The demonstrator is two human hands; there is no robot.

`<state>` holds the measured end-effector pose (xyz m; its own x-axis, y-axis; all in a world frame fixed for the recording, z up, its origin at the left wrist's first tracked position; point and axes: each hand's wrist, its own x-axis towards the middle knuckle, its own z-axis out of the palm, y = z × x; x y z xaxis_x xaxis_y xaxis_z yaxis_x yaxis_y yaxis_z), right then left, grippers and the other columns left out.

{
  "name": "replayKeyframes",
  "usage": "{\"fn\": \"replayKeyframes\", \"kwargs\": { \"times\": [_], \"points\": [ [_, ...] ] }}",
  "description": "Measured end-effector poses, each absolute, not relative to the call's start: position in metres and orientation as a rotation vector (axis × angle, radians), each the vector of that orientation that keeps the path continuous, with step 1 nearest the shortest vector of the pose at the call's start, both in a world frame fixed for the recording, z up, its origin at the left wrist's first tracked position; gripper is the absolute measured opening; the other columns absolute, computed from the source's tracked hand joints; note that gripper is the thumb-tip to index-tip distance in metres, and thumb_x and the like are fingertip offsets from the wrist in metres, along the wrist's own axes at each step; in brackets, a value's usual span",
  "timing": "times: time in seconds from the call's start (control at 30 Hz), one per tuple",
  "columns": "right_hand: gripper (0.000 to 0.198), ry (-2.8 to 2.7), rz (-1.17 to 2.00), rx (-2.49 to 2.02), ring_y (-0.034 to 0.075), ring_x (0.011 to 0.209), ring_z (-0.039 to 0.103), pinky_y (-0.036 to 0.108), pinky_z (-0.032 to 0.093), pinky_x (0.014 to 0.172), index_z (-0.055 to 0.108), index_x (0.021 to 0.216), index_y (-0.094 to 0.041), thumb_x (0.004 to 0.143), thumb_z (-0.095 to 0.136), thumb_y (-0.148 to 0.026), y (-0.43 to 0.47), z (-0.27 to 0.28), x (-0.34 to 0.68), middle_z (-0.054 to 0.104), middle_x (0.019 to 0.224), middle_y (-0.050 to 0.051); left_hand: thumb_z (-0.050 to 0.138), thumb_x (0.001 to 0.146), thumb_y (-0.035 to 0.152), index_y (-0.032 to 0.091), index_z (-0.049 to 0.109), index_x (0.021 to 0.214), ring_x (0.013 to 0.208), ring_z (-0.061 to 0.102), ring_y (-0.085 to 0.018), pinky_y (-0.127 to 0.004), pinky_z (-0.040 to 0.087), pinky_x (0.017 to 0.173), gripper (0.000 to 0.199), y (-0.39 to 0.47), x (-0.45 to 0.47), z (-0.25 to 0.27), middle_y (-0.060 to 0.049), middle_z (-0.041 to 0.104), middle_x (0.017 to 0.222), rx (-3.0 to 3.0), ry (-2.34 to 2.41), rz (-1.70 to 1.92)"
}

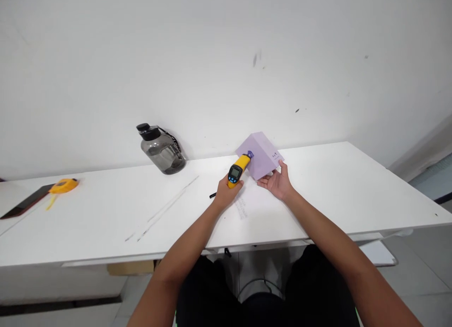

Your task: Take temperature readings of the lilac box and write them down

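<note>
My left hand (226, 192) is wrapped round a yellow and black infrared thermometer (241, 166) with a small screen and blue buttons. The thermometer's front end points at a lilac box (263, 150) and overlaps it in view; whether they touch I cannot tell. With thumb and fingers at its lower right edge, my right hand (279, 183) holds the box tilted. Dark marks show on the box's right face. Beside my left wrist a black pen-like stick (212, 195) pokes out, partly hidden. Faint handwriting (241, 208) lies below the hands.
A grey see-through bottle (163, 152) with a black lid and strap stands near the wall. Farther left, a yellow tape measure (64, 185) lies beside a dark flat object (28, 202). The white table (106, 223) has dark streaks and runs along the wall.
</note>
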<state>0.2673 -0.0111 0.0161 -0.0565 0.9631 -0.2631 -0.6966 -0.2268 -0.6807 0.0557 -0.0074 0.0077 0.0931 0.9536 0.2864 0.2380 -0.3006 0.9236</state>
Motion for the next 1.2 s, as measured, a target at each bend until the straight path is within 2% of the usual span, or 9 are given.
{"fn": "replayKeyframes", "kwargs": {
  "times": [0.33,0.87,1.2],
  "points": [
    [0.053,-0.558,1.673,-0.748,0.024,0.076,0.067,0.039,0.059,0.062,0.053,0.109,-0.024,0.086,0.037,-0.069,-0.006,0.010,0.273,0.066,0.088,0.008,0.067,0.072,0.036,0.020,0.064,0.087,0.068,0.058,-0.016,-0.030,0.047,0.067,0.022,-0.003,0.057,0.002,0.000,0.064,0.074,1.921,1.279,1.267],
    [0.067,-0.633,1.653,-0.739,0.025,0.083,0.066,0.041,0.061,0.066,0.053,0.110,-0.025,0.073,0.050,-0.081,0.001,0.002,0.275,0.067,0.092,0.007,0.070,0.072,0.035,0.018,0.062,0.088,0.072,0.057,-0.016,-0.030,0.047,0.069,0.025,0.001,0.060,-0.006,-0.001,0.065,0.079,1.797,1.207,1.306],
    [0.064,-0.695,1.640,-0.731,0.026,0.089,0.067,0.041,0.062,0.068,0.054,0.109,-0.027,0.071,0.055,-0.078,0.001,-0.001,0.276,0.068,0.099,0.007,0.070,0.076,0.038,0.019,0.065,0.093,0.073,0.061,-0.016,-0.031,0.051,0.072,0.026,0.002,0.059,-0.011,-0.003,0.067,0.080,1.713,1.147,1.285]
  ]
}}
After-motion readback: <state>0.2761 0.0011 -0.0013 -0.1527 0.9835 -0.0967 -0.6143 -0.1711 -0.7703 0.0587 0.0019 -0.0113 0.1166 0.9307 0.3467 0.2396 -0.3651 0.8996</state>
